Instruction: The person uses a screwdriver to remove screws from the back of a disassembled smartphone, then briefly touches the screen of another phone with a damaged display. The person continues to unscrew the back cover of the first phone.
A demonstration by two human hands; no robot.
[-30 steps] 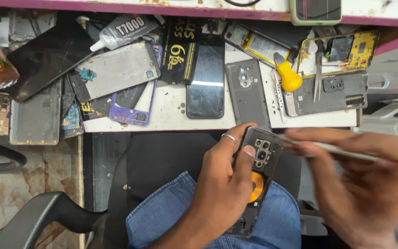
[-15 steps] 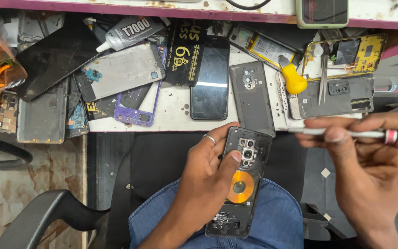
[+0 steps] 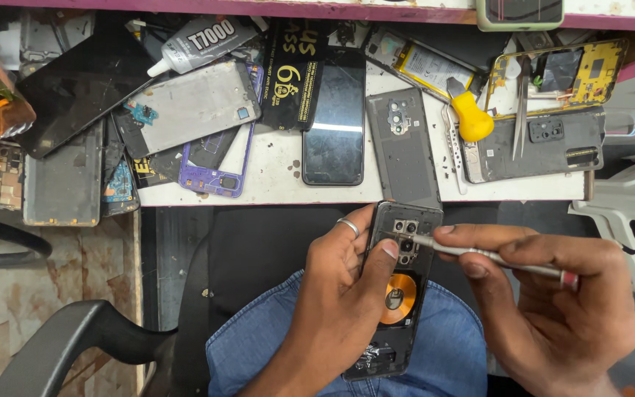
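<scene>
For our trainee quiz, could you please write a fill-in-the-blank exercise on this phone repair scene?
1. The left hand holds an opened phone over the person's ____.
2. The right hand holds a slim metal screwdriver, its tip at the phone's ____ module.
3. The round coil in the phone is ____ in colour.
4. The screwdriver lying on the table has a ____ handle.

Missing words: lap; camera; orange; yellow
</scene>
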